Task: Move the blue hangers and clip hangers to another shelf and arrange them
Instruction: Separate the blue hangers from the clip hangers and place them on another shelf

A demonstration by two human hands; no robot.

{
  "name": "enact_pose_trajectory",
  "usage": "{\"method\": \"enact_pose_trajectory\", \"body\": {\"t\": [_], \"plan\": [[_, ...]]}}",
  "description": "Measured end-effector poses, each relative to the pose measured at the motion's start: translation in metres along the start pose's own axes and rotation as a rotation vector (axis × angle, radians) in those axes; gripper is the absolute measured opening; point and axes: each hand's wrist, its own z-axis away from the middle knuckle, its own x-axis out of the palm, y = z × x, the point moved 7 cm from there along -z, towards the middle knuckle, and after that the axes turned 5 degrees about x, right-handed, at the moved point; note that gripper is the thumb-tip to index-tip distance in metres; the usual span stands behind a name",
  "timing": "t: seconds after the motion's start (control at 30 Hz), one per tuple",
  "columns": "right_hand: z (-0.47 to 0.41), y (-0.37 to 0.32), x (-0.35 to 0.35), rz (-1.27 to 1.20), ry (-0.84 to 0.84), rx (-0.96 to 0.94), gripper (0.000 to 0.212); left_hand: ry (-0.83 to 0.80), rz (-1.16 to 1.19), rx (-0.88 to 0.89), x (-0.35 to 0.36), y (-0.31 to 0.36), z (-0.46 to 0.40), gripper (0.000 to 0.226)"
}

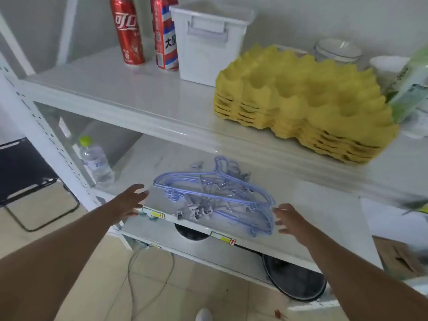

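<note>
Lying in a tangled heap near the front edge of the middle shelf (312, 218), the blue hangers (215, 188) overlap the grey clip hangers (196, 210). The left hand (129, 201) hovers just left of the heap, fingers spread and empty; the right hand (293, 220) hovers just right of it, also spread and holding nothing. Yellow egg trays (305, 105) sit on the shelf above.

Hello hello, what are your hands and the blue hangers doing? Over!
Left hand and right hand open, empty, either side of the pile. Blue hangers tangled with clip hangers at the middle shelf front edge. Nothing blocking.
</note>
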Motion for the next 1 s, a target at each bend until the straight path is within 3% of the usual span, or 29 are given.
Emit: {"method": "enact_pose_trajectory", "body": {"t": [0.17,0.3,0.4,0.53,0.73,0.87,1.0], "plan": [[-0.032,-0.001,0.013,-0.320,0.013,0.030,0.026,0.097,0.237,-0.002,0.006,-0.011,-0.022,0.042],[-0.053,0.002,0.025,-0.559,0.000,0.080,0.026,0.120,0.346,-0.032,0.015,-0.023,-0.043,0.046],[-0.059,0.004,0.033,-0.722,-0.025,0.129,0.015,0.105,0.418,-0.062,0.021,-0.032,-0.063,0.052],[-0.067,0.014,0.043,-0.879,-0.066,0.201,0.019,0.110,0.542,-0.111,0.032,-0.038,-0.082,0.051],[-0.081,0.015,0.054,-0.979,-0.033,0.233,0.020,0.065,0.788,-0.073,0.046,-0.033,-0.102,0.006],[-0.082,0.009,0.059,-1.035,0.001,0.234,0.020,0.057,0.933,-0.075,0.044,-0.030,-0.110,0.013],[-0.089,0.012,0.057,-0.992,0.000,0.266,0.018,0.085,0.915,-0.061,0.039,-0.031,-0.116,0.016]]}}
